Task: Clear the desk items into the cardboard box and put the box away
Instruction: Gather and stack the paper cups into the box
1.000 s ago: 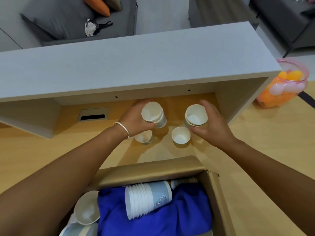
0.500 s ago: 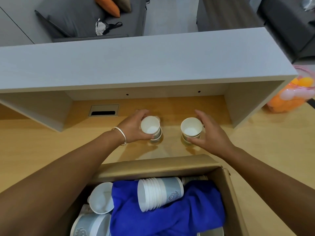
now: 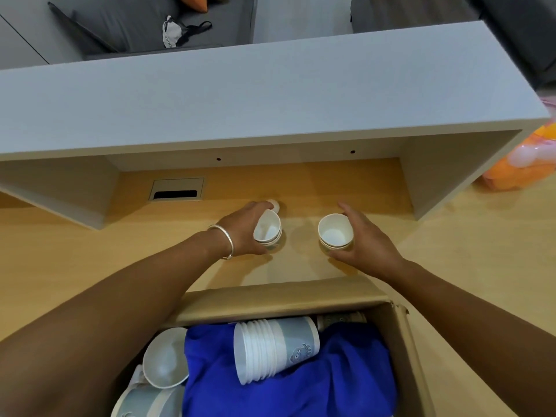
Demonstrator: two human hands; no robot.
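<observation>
I see my left hand (image 3: 245, 233) curled round a short stack of paper cups (image 3: 267, 228), tipped toward me over the surface (image 3: 451, 266). My right hand (image 3: 365, 242) grips a second nested stack (image 3: 335, 233), upright. Both are under the shelf (image 3: 270, 100). The cardboard box (image 3: 285, 299) sits just below, holding a blue cloth (image 3: 301, 383) and more cups (image 3: 272, 347).

Your left hand (image 3: 243, 233) grips a tilted stack of white paper cups (image 3: 267, 228); your right hand (image 3: 365, 245) holds an upright nested cup stack (image 3: 335, 233) on the desk (image 3: 75, 260). The open cardboard box (image 3: 279, 297) contains a blue cloth (image 3: 331, 383) and a sideways cup stack (image 3: 275, 346).
</observation>
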